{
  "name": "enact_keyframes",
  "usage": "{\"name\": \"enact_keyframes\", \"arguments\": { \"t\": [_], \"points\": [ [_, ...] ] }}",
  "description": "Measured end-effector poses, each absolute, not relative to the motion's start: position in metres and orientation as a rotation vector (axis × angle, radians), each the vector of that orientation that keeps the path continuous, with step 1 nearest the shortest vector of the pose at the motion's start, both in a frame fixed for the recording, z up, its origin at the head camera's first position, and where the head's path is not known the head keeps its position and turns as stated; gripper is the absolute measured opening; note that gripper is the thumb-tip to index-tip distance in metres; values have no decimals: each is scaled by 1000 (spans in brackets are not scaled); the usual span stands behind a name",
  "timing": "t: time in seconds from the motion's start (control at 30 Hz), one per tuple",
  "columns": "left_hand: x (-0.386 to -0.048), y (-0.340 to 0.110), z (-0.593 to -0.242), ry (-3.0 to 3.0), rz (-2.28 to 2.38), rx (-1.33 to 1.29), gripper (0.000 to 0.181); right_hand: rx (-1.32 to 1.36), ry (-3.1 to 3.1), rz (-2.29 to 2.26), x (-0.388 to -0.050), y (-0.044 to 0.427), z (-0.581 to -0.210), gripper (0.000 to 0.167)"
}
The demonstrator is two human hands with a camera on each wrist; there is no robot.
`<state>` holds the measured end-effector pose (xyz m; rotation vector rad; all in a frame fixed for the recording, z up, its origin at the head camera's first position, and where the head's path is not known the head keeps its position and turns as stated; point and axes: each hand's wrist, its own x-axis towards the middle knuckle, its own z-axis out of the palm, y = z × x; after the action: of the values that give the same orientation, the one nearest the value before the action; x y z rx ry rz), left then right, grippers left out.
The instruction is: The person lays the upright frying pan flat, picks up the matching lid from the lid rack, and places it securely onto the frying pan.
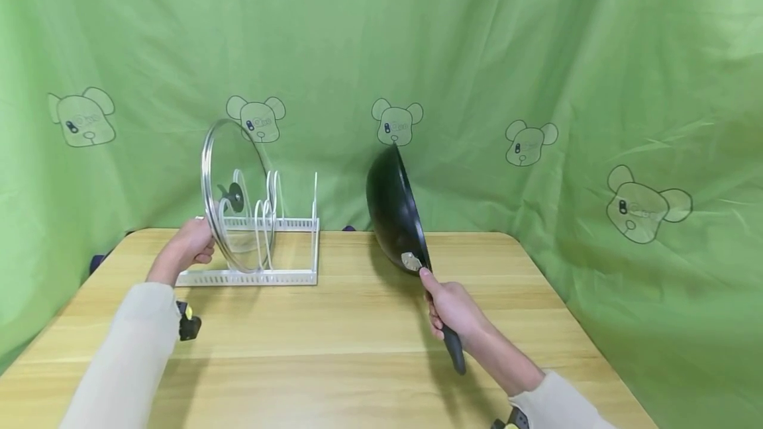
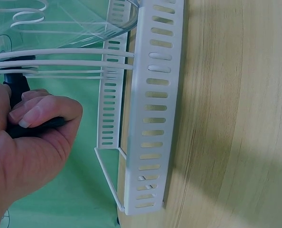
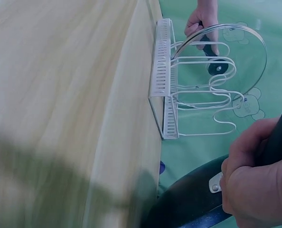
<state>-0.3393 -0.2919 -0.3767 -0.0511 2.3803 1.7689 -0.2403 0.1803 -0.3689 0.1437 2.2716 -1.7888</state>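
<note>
A round glass lid (image 1: 238, 250) with a metal rim stands nearly upright among the wires of a white rack (image 1: 256, 277). My left hand (image 1: 193, 241) is at the lid's left side; in the left wrist view the left hand (image 2: 41, 128) curls its fingers round the lid's black knob (image 2: 16, 85). A black wok (image 1: 390, 210) is tilted on its side above the table, its inside facing right. My right hand (image 1: 456, 310) grips the wok's handle (image 1: 454, 349); in the right wrist view the right hand (image 3: 259, 180) wraps round it near the metal bracket (image 3: 215, 183).
The wooden table (image 1: 268, 376) spans the lower view, with the rack at its back left. A green curtain (image 1: 334, 38) with bear-head drawings hangs behind and along both sides. Dark wrist straps show at both sleeves.
</note>
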Motion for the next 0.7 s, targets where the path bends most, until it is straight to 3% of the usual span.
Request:
{"name": "enact_keyframes", "arguments": {
  "t": [0.7],
  "points": [
    [-342, -292, -380, 2373, 1782, -46, 62, 121, 2293, -1820, -233, 167, -379, 26]
  ]
}}
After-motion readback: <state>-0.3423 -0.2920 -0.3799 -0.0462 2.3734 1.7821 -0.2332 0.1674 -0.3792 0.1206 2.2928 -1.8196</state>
